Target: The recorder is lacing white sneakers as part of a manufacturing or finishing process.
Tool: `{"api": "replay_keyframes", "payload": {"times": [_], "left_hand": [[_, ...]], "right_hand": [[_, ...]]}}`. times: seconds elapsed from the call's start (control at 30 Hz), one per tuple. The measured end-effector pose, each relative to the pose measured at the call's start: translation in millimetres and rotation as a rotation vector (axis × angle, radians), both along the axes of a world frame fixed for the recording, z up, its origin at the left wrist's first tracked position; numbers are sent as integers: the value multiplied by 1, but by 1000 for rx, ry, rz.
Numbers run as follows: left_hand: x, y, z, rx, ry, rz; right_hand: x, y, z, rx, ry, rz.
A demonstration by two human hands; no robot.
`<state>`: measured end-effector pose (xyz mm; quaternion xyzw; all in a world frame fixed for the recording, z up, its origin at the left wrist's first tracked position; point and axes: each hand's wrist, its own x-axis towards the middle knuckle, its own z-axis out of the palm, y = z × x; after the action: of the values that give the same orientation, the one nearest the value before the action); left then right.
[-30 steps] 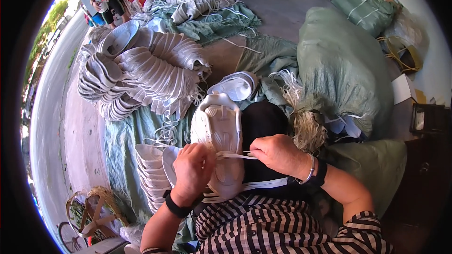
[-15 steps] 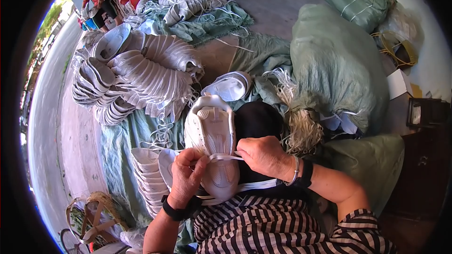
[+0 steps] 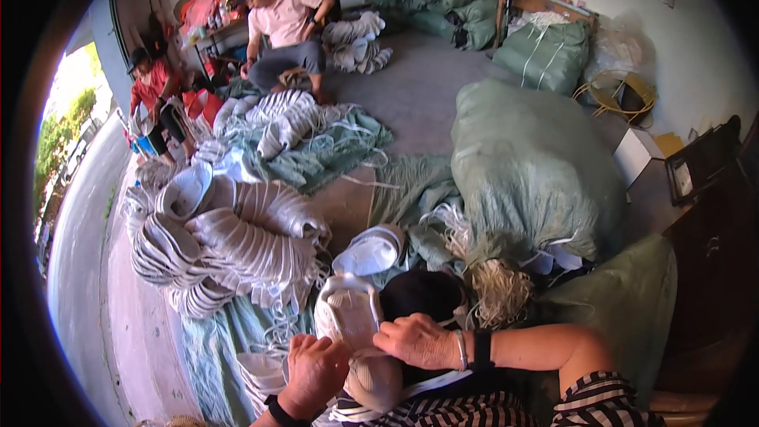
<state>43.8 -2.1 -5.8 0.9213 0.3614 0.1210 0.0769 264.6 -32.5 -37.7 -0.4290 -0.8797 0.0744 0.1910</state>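
Note:
A stack of white shoe soles (image 3: 349, 318) lies on my lap, its long side running away from me. My left hand (image 3: 315, 370) is closed on the near left part of the stack. My right hand (image 3: 419, 341) lies across the stack's right side, fingers curled on it and on a white strap (image 3: 427, 385) that runs under my wrist. A black cloth (image 3: 423, 294) sits just behind my right hand. One loose white sole (image 3: 370, 253) lies a little farther out.
Bundled rows of white soles (image 3: 229, 241) pile up at my left on green sheeting (image 3: 237, 332). A big green sack (image 3: 526, 166) and a tuft of pale cord (image 3: 498, 292) stand to the right. Two people (image 3: 285, 24) sit at the back by more bundles.
The view has tilted up, showing the far room and two people. Both hands have dropped lower in the picture and stay on the stack; the strap stretched between them is now under my right wrist.

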Motion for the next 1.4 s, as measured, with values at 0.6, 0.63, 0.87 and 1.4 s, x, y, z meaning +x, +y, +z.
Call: {"api": "replay_keyframes", "payload": {"times": [0.6, 0.63, 0.87, 1.4], "left_hand": [[10, 33, 23, -62, 229, -411], [12, 33, 28, -113, 295, -365], [40, 14, 33, 63, 747, -156], [65, 35, 13, -890, -121, 315]], "right_hand": [[13, 25, -13, -9, 63, 263], [13, 24, -14, -29, 92, 260], [14, 25, -25, 73, 65, 248], [22, 24, -23, 239, 124, 219]]}}
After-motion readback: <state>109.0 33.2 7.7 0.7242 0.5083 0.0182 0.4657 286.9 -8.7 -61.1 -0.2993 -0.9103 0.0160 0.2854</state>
